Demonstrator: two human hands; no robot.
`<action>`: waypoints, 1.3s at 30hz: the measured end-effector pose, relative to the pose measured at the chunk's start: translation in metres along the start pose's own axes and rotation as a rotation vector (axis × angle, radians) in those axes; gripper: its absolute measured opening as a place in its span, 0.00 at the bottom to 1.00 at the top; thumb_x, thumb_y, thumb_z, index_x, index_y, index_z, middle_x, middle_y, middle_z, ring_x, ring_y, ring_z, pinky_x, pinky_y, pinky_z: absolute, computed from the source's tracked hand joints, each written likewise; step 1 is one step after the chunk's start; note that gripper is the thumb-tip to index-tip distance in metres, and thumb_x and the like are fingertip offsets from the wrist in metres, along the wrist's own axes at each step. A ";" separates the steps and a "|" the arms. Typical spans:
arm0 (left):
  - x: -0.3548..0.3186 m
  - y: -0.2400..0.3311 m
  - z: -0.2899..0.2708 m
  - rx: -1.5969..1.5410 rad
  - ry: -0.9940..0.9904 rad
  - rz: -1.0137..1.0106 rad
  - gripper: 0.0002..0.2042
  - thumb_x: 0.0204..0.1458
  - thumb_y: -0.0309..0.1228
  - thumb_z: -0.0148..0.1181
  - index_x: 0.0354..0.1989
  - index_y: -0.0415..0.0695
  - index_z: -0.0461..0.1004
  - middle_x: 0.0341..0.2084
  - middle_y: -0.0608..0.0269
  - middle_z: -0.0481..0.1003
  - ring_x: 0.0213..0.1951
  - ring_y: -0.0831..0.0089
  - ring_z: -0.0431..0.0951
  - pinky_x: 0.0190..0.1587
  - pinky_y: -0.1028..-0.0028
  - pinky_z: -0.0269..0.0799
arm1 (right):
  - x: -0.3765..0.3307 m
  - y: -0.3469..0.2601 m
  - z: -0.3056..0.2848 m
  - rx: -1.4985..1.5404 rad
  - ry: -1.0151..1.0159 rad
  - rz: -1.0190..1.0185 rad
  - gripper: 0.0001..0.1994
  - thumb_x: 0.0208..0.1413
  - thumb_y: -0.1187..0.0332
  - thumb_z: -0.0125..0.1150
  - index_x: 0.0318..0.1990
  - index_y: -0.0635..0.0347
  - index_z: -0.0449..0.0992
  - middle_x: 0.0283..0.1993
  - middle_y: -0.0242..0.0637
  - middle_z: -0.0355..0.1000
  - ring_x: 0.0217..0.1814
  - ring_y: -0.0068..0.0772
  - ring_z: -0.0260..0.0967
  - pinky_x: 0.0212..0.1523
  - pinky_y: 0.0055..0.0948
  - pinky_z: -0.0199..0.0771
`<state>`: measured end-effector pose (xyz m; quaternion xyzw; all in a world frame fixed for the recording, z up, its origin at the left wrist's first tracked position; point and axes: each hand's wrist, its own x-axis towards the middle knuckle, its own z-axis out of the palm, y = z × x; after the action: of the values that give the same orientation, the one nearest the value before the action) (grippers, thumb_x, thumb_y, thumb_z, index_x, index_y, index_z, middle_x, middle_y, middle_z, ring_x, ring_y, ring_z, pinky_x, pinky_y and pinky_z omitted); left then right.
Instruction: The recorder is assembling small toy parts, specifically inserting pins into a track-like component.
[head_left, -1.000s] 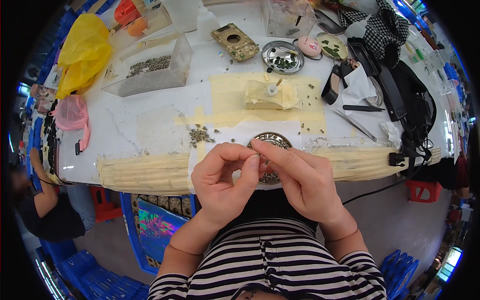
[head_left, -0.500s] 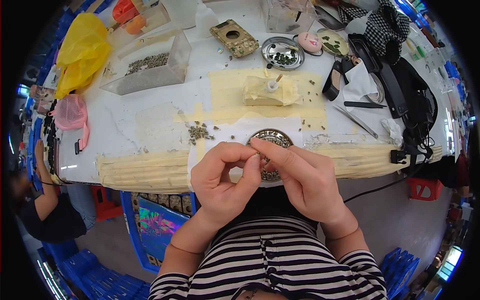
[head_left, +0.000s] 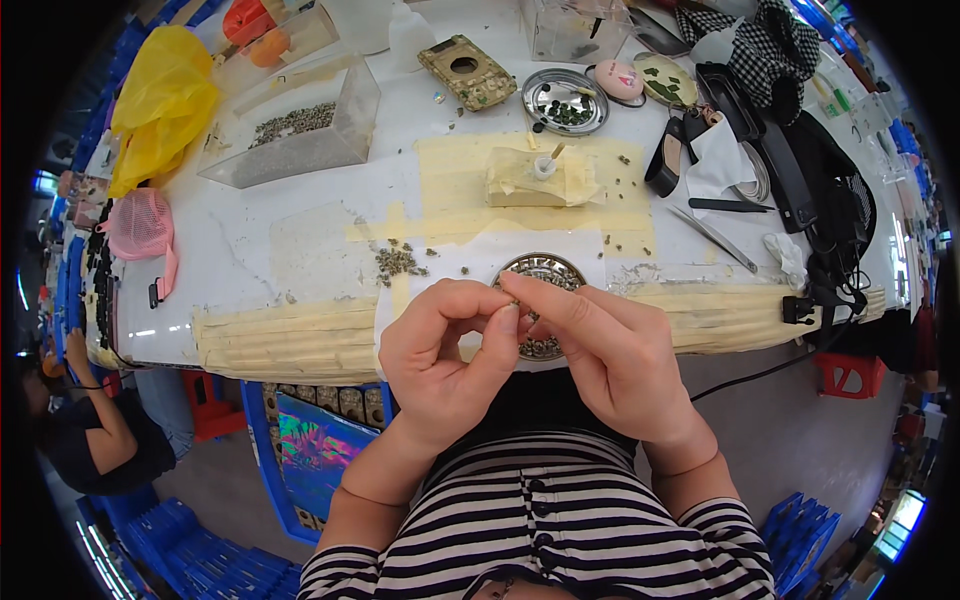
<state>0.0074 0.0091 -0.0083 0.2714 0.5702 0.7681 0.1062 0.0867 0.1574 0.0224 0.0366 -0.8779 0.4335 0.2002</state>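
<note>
My left hand and my right hand meet at the fingertips just above a round metal dish of small dark parts at the table's near edge. The thumbs and forefingers of both hands pinch together around something tiny that I cannot make out. A small heap of loose dark parts lies on the white table left of the dish. Beyond the dish sits a tan block with a small white cap on top, on yellowish tape.
A clear plastic box of small parts stands at the back left, beside a yellow bag and a pink mesh item. A second metal dish, tweezers, black cables and checked cloth crowd the right. Another person sits lower left.
Both hands stay pinched together over the dish; the fingers shift only slightly. The person at the lower left has moved a little.
</note>
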 end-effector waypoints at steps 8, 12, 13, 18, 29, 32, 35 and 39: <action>-0.003 -0.004 -0.001 0.111 0.022 0.086 0.06 0.50 0.16 0.61 0.36 0.33 0.75 0.31 0.59 0.77 0.32 0.77 0.77 0.37 0.79 0.74 | 0.001 0.000 -0.001 0.026 -0.028 0.020 0.29 0.46 0.83 0.56 0.59 0.54 0.73 0.29 0.37 0.72 0.28 0.36 0.72 0.28 0.32 0.73; -0.002 -0.004 -0.001 0.124 0.029 0.085 0.06 0.49 0.16 0.62 0.36 0.34 0.75 0.30 0.60 0.77 0.31 0.77 0.77 0.36 0.79 0.74 | 0.001 -0.002 0.000 0.031 -0.007 0.018 0.29 0.46 0.83 0.56 0.59 0.54 0.73 0.29 0.37 0.72 0.27 0.36 0.72 0.28 0.32 0.73; -0.001 -0.003 -0.001 0.147 0.034 0.100 0.06 0.49 0.16 0.62 0.35 0.34 0.75 0.30 0.60 0.77 0.30 0.77 0.77 0.36 0.79 0.74 | 0.001 -0.002 0.000 0.021 -0.002 0.015 0.29 0.46 0.83 0.56 0.59 0.54 0.73 0.29 0.37 0.72 0.27 0.36 0.72 0.28 0.32 0.73; 0.002 -0.004 -0.002 0.348 0.058 0.256 0.06 0.46 0.16 0.65 0.33 0.36 0.76 0.28 0.59 0.78 0.28 0.73 0.77 0.33 0.77 0.73 | 0.003 -0.003 -0.001 -0.023 -0.029 0.010 0.29 0.46 0.83 0.56 0.59 0.54 0.73 0.28 0.37 0.72 0.28 0.36 0.72 0.28 0.32 0.73; 0.005 -0.001 -0.004 0.503 0.041 0.368 0.06 0.46 0.17 0.65 0.32 0.37 0.76 0.28 0.58 0.78 0.28 0.71 0.78 0.33 0.76 0.75 | 0.005 -0.009 -0.005 -0.068 -0.068 0.042 0.23 0.52 0.84 0.53 0.56 0.59 0.75 0.31 0.40 0.74 0.30 0.33 0.74 0.31 0.28 0.74; 0.001 -0.001 -0.003 0.256 0.028 0.185 0.05 0.49 0.17 0.63 0.34 0.35 0.75 0.30 0.58 0.79 0.29 0.73 0.79 0.35 0.77 0.76 | 0.004 -0.001 -0.002 -0.025 -0.025 -0.003 0.29 0.46 0.83 0.56 0.59 0.54 0.73 0.27 0.36 0.72 0.26 0.35 0.71 0.27 0.31 0.72; 0.003 0.007 -0.003 -0.169 -0.026 -0.132 0.03 0.55 0.20 0.59 0.37 0.35 0.73 0.31 0.58 0.79 0.31 0.76 0.80 0.36 0.78 0.77 | 0.004 -0.001 -0.001 0.058 0.008 -0.002 0.29 0.46 0.83 0.56 0.59 0.54 0.73 0.27 0.36 0.71 0.26 0.35 0.70 0.27 0.31 0.71; 0.010 0.008 -0.011 -0.524 -0.155 -0.392 0.05 0.61 0.25 0.54 0.40 0.37 0.71 0.31 0.57 0.79 0.32 0.76 0.80 0.35 0.79 0.78 | 0.005 -0.003 -0.003 0.027 -0.003 -0.011 0.29 0.46 0.83 0.56 0.60 0.54 0.73 0.26 0.36 0.70 0.26 0.34 0.70 0.26 0.31 0.71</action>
<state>-0.0056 0.0024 0.0003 0.1778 0.3848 0.8307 0.3610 0.0838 0.1584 0.0285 0.0447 -0.8720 0.4440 0.2010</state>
